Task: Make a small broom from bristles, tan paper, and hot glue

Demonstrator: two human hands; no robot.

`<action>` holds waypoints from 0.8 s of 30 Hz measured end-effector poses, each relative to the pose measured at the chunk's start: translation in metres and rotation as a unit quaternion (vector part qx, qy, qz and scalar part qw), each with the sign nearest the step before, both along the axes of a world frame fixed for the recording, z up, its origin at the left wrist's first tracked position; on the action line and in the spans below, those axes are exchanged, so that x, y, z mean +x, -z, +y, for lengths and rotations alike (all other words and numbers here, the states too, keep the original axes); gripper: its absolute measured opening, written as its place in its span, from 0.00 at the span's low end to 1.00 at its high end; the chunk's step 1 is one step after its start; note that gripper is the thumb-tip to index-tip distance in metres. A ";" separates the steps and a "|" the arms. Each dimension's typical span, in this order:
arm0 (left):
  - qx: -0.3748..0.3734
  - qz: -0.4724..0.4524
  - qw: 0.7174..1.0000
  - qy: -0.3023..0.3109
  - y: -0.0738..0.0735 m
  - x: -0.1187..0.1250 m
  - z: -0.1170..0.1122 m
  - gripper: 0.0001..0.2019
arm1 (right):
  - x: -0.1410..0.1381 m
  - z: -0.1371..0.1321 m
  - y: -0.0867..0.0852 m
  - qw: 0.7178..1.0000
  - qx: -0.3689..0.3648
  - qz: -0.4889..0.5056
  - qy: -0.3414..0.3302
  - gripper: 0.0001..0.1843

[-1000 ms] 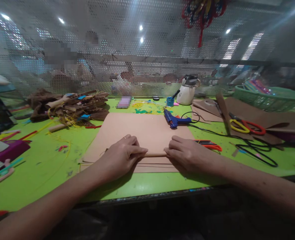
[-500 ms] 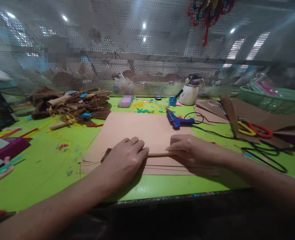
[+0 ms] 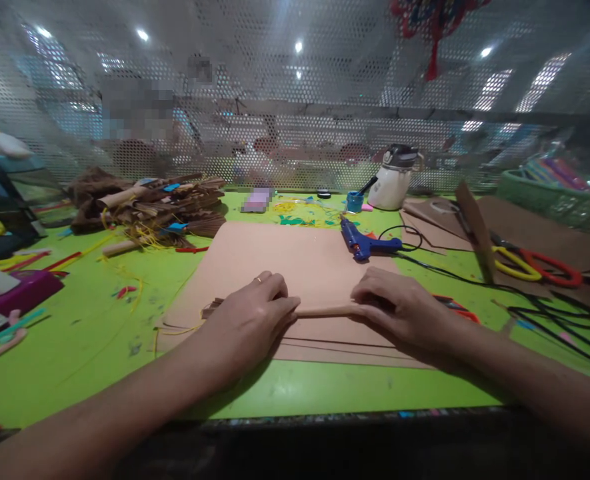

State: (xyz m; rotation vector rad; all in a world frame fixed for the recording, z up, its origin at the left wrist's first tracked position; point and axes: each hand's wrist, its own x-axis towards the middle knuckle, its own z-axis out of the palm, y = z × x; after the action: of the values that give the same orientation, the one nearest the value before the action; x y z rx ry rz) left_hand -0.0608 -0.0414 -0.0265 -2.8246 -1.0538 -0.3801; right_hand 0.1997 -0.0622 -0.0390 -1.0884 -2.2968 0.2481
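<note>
**Rolling the brown paper tube on the desk**

My left hand [image 3: 249,319] and my right hand [image 3: 403,308] both lay palm-down, fingers curled over the ends of a thin, tan rolled paper tube [image 3: 325,311], pressing it onto the flat sheet of pinkish-tan card [image 3: 295,257] beneath them. Only the stretch of tube between my hands showed. Compared with a second before, the tube sat a little farther up the sheet, away from me, and my hands had spread apart along it, so I judged the roll was tightening. A frayed brown fringe [image 3: 211,308] poked out just past my left hand.

Beyond my right hand lay a blue glue gun [image 3: 362,241] with its black cable [image 3: 525,297]; farther right, yellow-and-red scissors [image 3: 535,265]. Beyond my left hand sat a heap of brown paper bundles [image 3: 155,207]. I could read no labels or writing anywhere.
</note>
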 end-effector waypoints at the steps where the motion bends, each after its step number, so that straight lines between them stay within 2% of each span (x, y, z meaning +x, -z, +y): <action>1: -0.007 -0.012 1.000 -0.007 0.000 -0.001 0.000 0.14 | 0.002 0.001 0.000 1.000 0.000 0.007 -0.004 0.07; 5: -0.025 -0.032 0.999 -0.002 0.002 -0.002 0.002 0.14 | 0.010 0.005 0.000 0.999 0.016 0.006 -0.046 0.07; 10: -0.021 -0.037 0.999 0.009 0.002 -0.002 0.004 0.15 | 0.014 0.009 0.002 0.998 0.015 -0.015 -0.054 0.10; 17: 0.012 -0.023 0.999 0.026 -0.001 -0.002 0.003 0.12 | 0.004 0.001 -0.003 0.993 0.072 -0.089 -0.027 0.10; 20: 0.035 -0.008 0.999 0.027 0.000 -0.003 0.002 0.14 | 0.001 -0.007 -0.009 0.993 0.056 -0.100 -0.015 0.07; 24: 0.053 -0.005 0.998 0.022 0.000 -0.002 0.000 0.14 | 0.002 -0.011 -0.013 0.995 0.024 -0.086 0.033 0.05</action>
State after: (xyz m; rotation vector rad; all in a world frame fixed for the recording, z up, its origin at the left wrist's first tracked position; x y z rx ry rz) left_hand -0.0628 -0.0416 -0.0267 -2.7588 -0.9462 -0.4417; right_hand 0.2020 -0.0735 -0.0263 -1.2006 -2.3980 0.0743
